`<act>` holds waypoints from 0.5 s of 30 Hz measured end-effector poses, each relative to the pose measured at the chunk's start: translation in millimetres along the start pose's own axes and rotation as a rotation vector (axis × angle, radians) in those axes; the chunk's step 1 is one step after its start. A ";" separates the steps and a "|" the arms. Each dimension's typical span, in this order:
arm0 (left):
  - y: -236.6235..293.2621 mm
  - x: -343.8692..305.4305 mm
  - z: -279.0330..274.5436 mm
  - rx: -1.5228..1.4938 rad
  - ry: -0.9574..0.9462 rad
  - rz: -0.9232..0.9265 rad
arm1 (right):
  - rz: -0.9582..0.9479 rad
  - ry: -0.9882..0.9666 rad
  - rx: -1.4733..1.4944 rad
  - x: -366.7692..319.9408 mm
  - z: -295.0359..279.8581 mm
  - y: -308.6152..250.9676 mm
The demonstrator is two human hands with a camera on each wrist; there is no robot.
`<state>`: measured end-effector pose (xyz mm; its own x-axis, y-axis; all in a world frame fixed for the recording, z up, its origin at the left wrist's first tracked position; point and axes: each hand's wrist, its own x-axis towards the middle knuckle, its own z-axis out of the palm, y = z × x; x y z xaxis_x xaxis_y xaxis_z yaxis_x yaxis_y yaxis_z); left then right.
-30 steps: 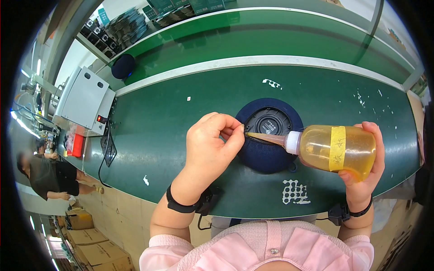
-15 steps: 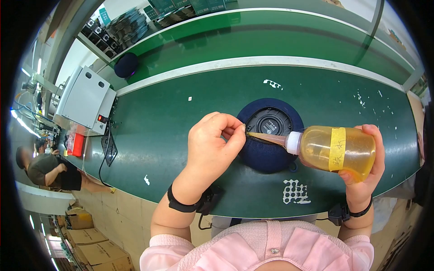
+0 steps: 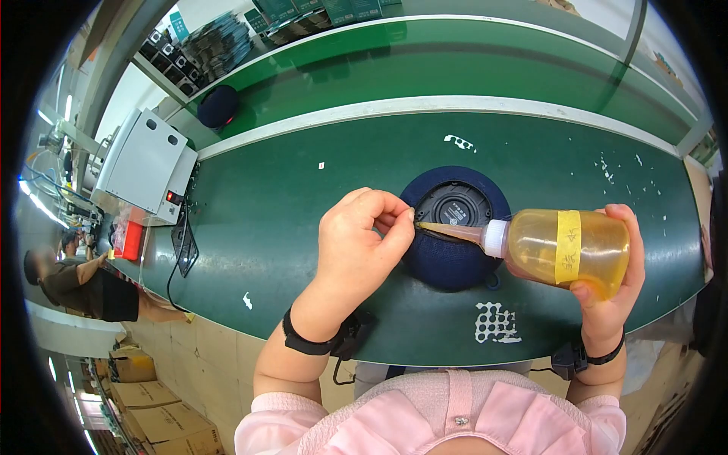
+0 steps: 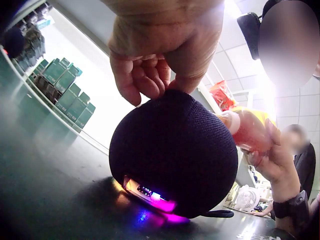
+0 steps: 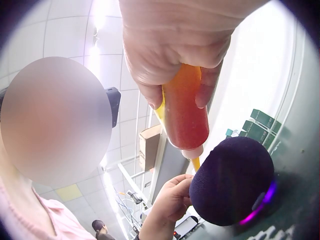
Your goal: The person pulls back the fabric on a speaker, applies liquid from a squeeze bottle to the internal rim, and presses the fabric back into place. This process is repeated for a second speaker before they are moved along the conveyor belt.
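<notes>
A round navy fabric-covered speaker sits on the green table, its black recessed base facing up in the head view. My left hand pinches the fabric edge at the left rim of that recess with thumb and forefinger. Wrapped in my right hand is a squeeze bottle of yellow liquid with a yellow handwritten label, tipped on its side. Its tapered nozzle reaches across the recess, the tip right at the left fingertips. Coloured light glows from a slot low on the speaker, near the tabletop.
A white box-shaped device with a red switch stands at the left, a cable hanging beside it. Behind the table's raised edge is another dark round speaker. White perforated scraps lie near the front edge. Another person is at far left.
Both hands, the bottle and the speaker keep almost the same places, with the nozzle tip still at the rim. The person at far left has shifted posture, and the far speaker's light has changed colour.
</notes>
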<state>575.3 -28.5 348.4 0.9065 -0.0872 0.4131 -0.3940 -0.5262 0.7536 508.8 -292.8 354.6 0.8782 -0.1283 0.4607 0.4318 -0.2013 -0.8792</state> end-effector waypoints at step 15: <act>-0.1 -0.1 -0.4 -0.017 -0.011 -0.011 | 0.029 0.024 0.016 7.3 0.2 7.3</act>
<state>575.3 -28.2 348.5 0.9122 -0.0906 0.3997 -0.3867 -0.5129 0.7664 518.4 -295.0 351.6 0.8854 -0.1575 0.4373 0.4094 -0.1812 -0.8942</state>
